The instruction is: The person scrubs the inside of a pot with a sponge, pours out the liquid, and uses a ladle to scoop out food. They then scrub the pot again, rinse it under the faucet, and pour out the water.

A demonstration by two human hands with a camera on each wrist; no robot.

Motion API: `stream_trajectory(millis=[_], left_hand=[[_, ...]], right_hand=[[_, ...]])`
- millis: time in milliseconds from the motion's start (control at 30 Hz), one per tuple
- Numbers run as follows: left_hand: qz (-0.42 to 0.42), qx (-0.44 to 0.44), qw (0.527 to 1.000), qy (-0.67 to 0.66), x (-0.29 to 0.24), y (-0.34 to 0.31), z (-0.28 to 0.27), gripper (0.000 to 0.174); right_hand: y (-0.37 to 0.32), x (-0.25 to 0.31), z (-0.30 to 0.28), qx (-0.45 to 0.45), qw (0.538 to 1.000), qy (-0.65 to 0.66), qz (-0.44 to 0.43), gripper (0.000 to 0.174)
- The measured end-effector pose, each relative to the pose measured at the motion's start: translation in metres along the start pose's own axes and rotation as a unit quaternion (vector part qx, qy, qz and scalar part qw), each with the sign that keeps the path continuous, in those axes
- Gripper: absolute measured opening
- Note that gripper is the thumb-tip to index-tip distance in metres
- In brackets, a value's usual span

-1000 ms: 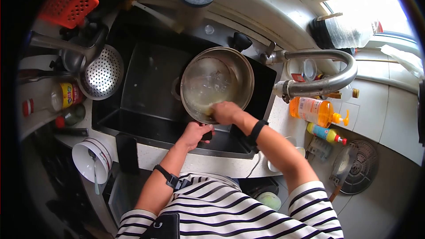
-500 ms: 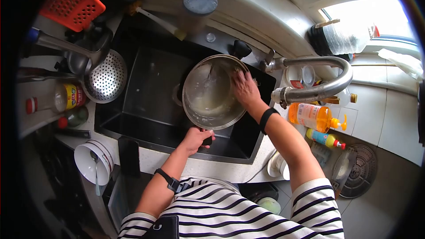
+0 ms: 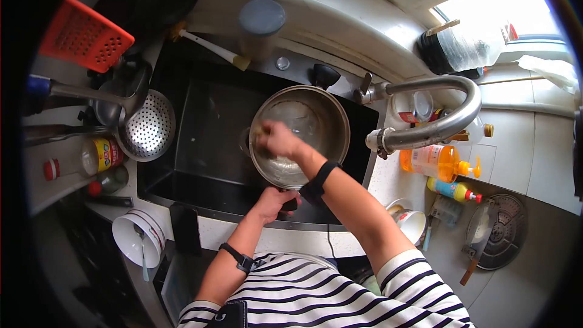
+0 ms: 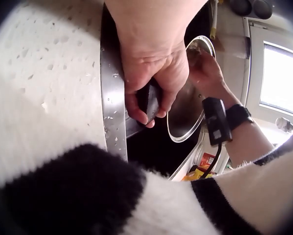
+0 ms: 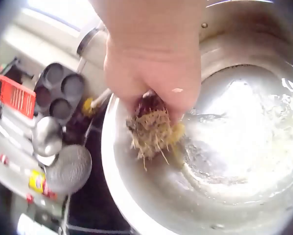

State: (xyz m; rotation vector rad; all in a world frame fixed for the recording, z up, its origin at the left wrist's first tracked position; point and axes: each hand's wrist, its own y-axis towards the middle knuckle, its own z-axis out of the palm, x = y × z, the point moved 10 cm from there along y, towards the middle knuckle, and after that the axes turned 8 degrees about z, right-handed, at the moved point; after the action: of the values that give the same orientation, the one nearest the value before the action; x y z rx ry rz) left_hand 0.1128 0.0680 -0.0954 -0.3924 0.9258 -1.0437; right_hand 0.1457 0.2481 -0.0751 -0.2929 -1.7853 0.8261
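Observation:
A round metal pan (image 3: 333,118) with shallow water in it is held over the black sink (image 3: 203,127). My left hand (image 3: 270,205) grips its black handle (image 4: 150,102) at the near side, fingers curled beneath and thumb along it. Inside the pan, my right hand (image 3: 280,140) holds a tan, fibrous scrubber (image 5: 153,132) against the left inner wall. Frayed strands poke out below the fingers in the right wrist view, while the palm hides the rest of the scrubber. Cloudy water (image 5: 234,147) covers the pan's bottom.
A curved faucet (image 3: 470,94) reaches in from the right, near an orange soap bottle (image 3: 434,163). Left of the sink lie a perforated skimmer (image 3: 149,127) and stacked bowls (image 3: 136,243). A brush (image 3: 212,48) lies along the back edge. A cleaver (image 3: 480,234) stands at the lower right.
My right hand went from the pan's near side to its right wall, then across to the left wall with the scrubber. My left hand keeps its grip on the handle.

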Motion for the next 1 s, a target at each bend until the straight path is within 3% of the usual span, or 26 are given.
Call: stream_trajectory(millis=[33,67,100,133,167,200,267,333,433,467,533,567,600,633,667,733,833,900,967,1000], left_hand=[[-0.007,0.011,1.000,0.006,0.001,0.001,-0.001,0.013],[-0.009,0.007,1.000,0.006,0.002,0.000,-0.003,0.013],[-0.011,0.003,1.000,0.006,0.000,-0.001,-0.003,0.013],[-0.015,0.000,1.000,0.004,0.000,-0.002,-0.003,0.013],[-0.014,0.009,1.000,0.003,-0.001,-0.003,-0.001,0.014],[-0.012,0.017,1.000,-0.001,-0.002,-0.002,0.000,0.014],[-0.013,0.021,1.000,-0.007,0.002,-0.002,0.001,0.014],[-0.013,0.017,1.000,-0.008,0.002,0.000,0.001,0.014],[-0.013,0.016,1.000,-0.004,-0.001,-0.002,0.003,0.018],[-0.018,0.012,1.000,0.000,-0.001,-0.003,0.003,0.019],[-0.025,0.037,0.999,0.009,0.002,-0.001,0.003,0.022],[-0.027,0.050,0.998,0.012,0.003,0.000,0.005,0.023],[-0.023,0.034,0.999,0.007,-0.001,0.000,0.004,0.024],[-0.020,0.018,1.000,-0.001,-0.005,-0.003,0.006,0.025],[-0.018,0.000,1.000,-0.010,-0.007,-0.006,0.006,0.026],[-0.008,0.012,1.000,-0.007,-0.010,-0.008,0.010,0.026],[-0.008,0.003,1.000,0.004,-0.010,-0.007,0.008,0.025],[-0.014,0.005,1.000,-0.001,-0.005,-0.005,0.005,0.023],[-0.022,0.028,0.999,-0.016,0.005,-0.001,0.001,0.020],[-0.014,0.029,0.999,-0.012,0.002,0.000,0.001,0.019]], right_hand=[[0.012,-0.001,-0.015,-0.029,0.991,0.116,0.051,0.034],[0.021,-0.002,-0.041,-0.115,0.967,0.229,0.010,0.027],[0.018,-0.006,-0.066,-0.173,0.943,0.283,0.038,0.024],[0.018,-0.024,-0.090,-0.223,0.905,0.359,0.034,0.018],[0.015,-0.047,-0.107,-0.255,0.835,0.488,0.024,0.016],[-0.001,-0.051,-0.117,-0.243,0.784,0.572,0.001,0.015],[-0.015,-0.102,-0.129,-0.298,0.706,0.641,0.036,0.018],[-0.036,-0.117,-0.123,-0.396,0.657,0.640,0.049,0.019],[-0.023,-0.093,-0.124,-0.420,0.669,0.613,-0.014,0.019],[-0.008,-0.076,-0.120,-0.365,0.703,0.610,-0.025,0.019],[0.014,-0.034,-0.091,-0.263,0.836,0.481,-0.003,0.024],[0.005,-0.010,-0.068,-0.231,0.905,0.356,0.037,0.024],[0.005,0.005,-0.042,-0.170,0.961,0.217,-0.003,0.027],[0.001,0.004,-0.010,-0.058,0.995,0.068,0.050,0.032],[-0.011,0.006,0.009,-0.007,0.992,-0.113,0.046,0.039],[-0.018,-0.006,0.021,0.043,0.975,-0.211,0.062,0.042],[-0.013,0.002,0.005,0.024,0.997,-0.063,0.045,0.040],[-0.011,0.009,-0.023,-0.046,0.979,0.192,0.041,0.043],[-0.005,-0.007,-0.069,-0.204,0.878,0.431,-0.023,0.033],[0.000,-0.029,-0.088,-0.246,0.824,0.511,-0.005,0.023]])
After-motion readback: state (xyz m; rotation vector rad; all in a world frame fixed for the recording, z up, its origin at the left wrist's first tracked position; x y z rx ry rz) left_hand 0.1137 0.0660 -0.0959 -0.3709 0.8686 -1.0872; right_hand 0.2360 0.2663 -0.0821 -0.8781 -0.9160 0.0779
